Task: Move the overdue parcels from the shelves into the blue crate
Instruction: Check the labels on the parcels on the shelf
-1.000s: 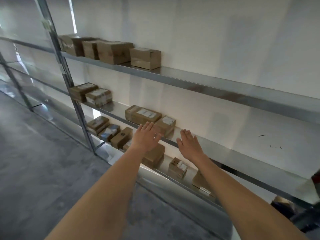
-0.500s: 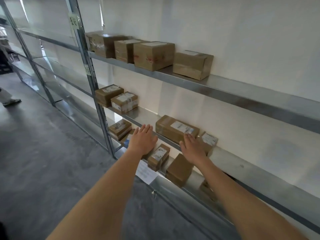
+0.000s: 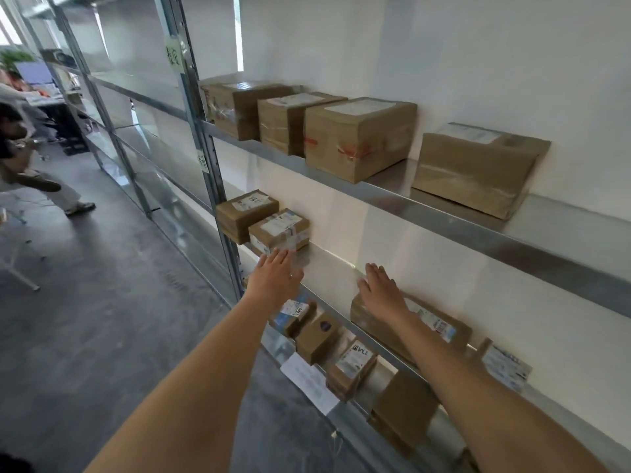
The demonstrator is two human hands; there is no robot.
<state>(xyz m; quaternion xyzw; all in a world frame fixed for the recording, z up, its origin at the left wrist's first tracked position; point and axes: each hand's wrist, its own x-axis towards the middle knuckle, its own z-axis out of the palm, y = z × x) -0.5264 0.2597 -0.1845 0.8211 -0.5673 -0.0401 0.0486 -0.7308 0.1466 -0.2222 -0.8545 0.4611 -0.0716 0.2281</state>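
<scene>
Both arms reach toward the middle shelf [image 3: 327, 264]. Since half a second ago the view has swung left along the rack, so the two labelled parcels [image 3: 263, 221] at eleven o'clock now sit just above the left hand [image 3: 275, 279], which is flat with fingers together, its tips at the nearer box. The right hand [image 3: 380, 290], fingers straight and slightly spread, has come to lie over the long parcel [image 3: 430, 322] at four o'clock. The crate is out of sight.
</scene>
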